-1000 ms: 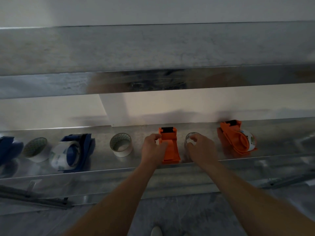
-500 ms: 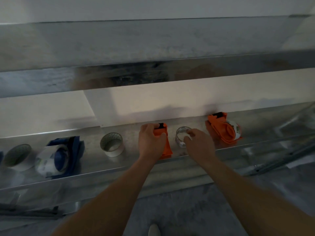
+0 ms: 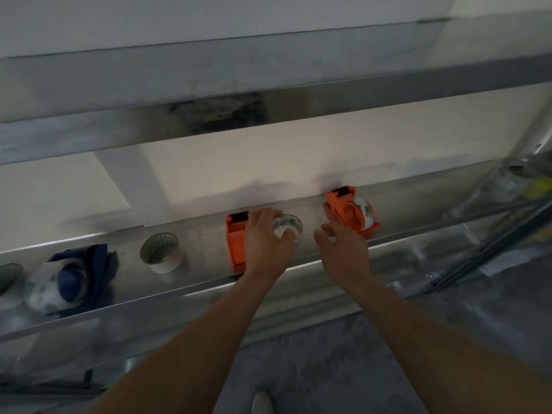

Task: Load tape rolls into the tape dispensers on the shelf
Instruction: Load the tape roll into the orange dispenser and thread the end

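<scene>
Three dispensers are sitting on the shelf (image 3: 206, 246): empty orange dispenser (image 3: 234, 249), loaded orange dispenser (image 3: 340, 204), loaded blue dispenser (image 3: 101, 264). Three loose rolls are lying alongside: clear roll (image 3: 291, 224), white roll (image 3: 162, 258), cut-off roll (image 3: 9, 276).

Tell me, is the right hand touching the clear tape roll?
Apart. The head view shows bare shelf between the right hand and the clear tape roll; the left hand grips that roll instead.

Legible text, brands, numbers: none. Faint print on tape roll (image 3: 365, 208) in orange dispenser (image 3: 339, 204), right part of shelf (image 3: 206, 252), and in blue dispenser (image 3: 89, 264), left part: blurred, unreadable.
</scene>
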Available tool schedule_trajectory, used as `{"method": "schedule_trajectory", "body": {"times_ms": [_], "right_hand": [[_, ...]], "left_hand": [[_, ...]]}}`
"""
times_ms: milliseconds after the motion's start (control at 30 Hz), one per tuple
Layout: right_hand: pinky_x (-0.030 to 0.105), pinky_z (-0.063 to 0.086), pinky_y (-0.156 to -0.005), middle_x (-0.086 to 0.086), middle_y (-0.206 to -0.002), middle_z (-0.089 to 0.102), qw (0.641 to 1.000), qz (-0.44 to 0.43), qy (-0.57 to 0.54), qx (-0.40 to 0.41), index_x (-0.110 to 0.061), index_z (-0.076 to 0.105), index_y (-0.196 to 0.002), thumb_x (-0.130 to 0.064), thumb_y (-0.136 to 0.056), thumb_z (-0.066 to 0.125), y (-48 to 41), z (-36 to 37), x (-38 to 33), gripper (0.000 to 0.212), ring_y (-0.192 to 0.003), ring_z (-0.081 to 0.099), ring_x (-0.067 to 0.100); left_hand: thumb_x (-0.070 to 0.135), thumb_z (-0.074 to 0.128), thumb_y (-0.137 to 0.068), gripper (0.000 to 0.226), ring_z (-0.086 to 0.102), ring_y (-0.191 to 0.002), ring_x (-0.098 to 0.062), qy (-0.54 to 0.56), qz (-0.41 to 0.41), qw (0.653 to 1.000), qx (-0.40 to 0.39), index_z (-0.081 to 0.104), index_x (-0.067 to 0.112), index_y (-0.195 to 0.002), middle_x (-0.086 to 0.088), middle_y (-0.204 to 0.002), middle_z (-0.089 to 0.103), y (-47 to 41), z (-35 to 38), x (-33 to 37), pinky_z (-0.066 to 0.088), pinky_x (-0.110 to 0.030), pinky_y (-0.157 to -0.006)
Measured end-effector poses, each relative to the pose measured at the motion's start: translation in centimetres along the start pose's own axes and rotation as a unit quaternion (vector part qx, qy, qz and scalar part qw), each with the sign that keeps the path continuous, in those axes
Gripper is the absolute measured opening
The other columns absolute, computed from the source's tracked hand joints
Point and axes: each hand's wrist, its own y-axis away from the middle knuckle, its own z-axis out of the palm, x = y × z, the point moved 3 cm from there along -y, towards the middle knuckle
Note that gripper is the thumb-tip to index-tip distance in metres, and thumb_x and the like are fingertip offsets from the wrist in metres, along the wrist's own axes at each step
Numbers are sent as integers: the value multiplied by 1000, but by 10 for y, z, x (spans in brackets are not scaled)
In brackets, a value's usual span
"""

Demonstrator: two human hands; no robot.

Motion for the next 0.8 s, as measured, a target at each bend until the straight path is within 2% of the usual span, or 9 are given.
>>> {"method": "schedule_trajectory", "body": {"times_ms": [200, 333, 467, 567, 667, 700, 733, 767, 800], "right_hand": [[25, 42, -79, 3, -106, 72, 1000, -9, 2, 20, -16, 67, -115, -41, -98, 50, 2, -48, 33, 34, -98, 65, 21], [35, 52, -82, 2, -101, 72, 999, -3, -8, 34, -19, 68, -109, -43, -97, 49, -1, -79, 64, 33, -91, 66, 22], [35, 50, -85, 3, -104, 73, 998, 6, -13, 59, -16, 69, -111, -41, -97, 52, -2, -114, 94, 33, -95, 67, 22], [35, 49, -90, 1, -109, 73, 997, 26, -16, 67, -16, 68, -115, -43, -97, 51, -2, -138, 116, 36, -98, 66, 21], [34, 48, -91, -1, -110, 72, 996, 44, -18, 78, -17, 69, -115, -43, -97, 51, -4, -161, 139, 37, -99, 65, 20], [34, 48, -90, -1, -109, 72, 995, 49, -18, 81, -17, 69, -114, -43, -97, 50, -4, -168, 145, 36, -98, 65, 20], [34, 48, -89, -1, -108, 72, 995, 54, -21, 87, -17, 70, -111, -42, -97, 50, -5, -175, 151, 35, -97, 65, 20], [35, 50, -88, -1, -105, 72, 994, 57, -26, 94, -18, 70, -108, -43, -96, 50, -5, -181, 157, 34, -96, 65, 21], [36, 50, -88, -1, -103, 72, 993, 61, -31, 100, -18, 70, -105, -42, -96, 50, -5, -187, 161, 33, -94, 65, 21]], "left_hand": [[13, 68, -76, 35, 56, -109, -17, 12, 12, 1000, -20, 64, 14, -111, 1, -117, 56, 27, 41, 40, 48, -33, -95], [15, 68, -80, 36, 50, -114, -12, -3, 19, 999, -35, 63, 14, -115, 1, -123, 56, 42, 73, 67, 38, -21, -91], [13, 67, -81, 30, 53, -105, -14, 10, 30, 999, -45, 63, 13, -110, 0, -117, 55, 54, 107, 97, 36, -17, -86], [10, 68, -82, 28, 47, -95, -7, 18, 40, 998, -47, 63, 10, -110, 6, -108, 50, 63, 131, 120, 30, -8, -77], [11, 67, -81, 30, 49, -92, -5, 29, 48, 996, -67, 64, 12, -111, 4, -112, 54, 69, 156, 135, 34, 0, -74], [12, 67, -81, 32, 52, -93, -8, 35, 51, 995, -78, 64, 13, -113, 3, -114, 55, 71, 165, 139, 38, -3, -79], [13, 66, -80, 34, 55, -97, -11, 37, 54, 994, -87, 63, 14, -115, 3, -115, 56, 73, 173, 143, 44, -13, -86], [14, 66, -81, 35, 57, -101, -14, 38, 56, 993, -94, 62, 15, -116, 3, -116, 56, 74, 180, 147, 47, -23, -89], [14, 66, -81, 36, 56, -104, -15, 41, 59, 992, -99, 62, 15, -116, 3, -117, 55, 76, 186, 151, 46, -26, -89]]}}
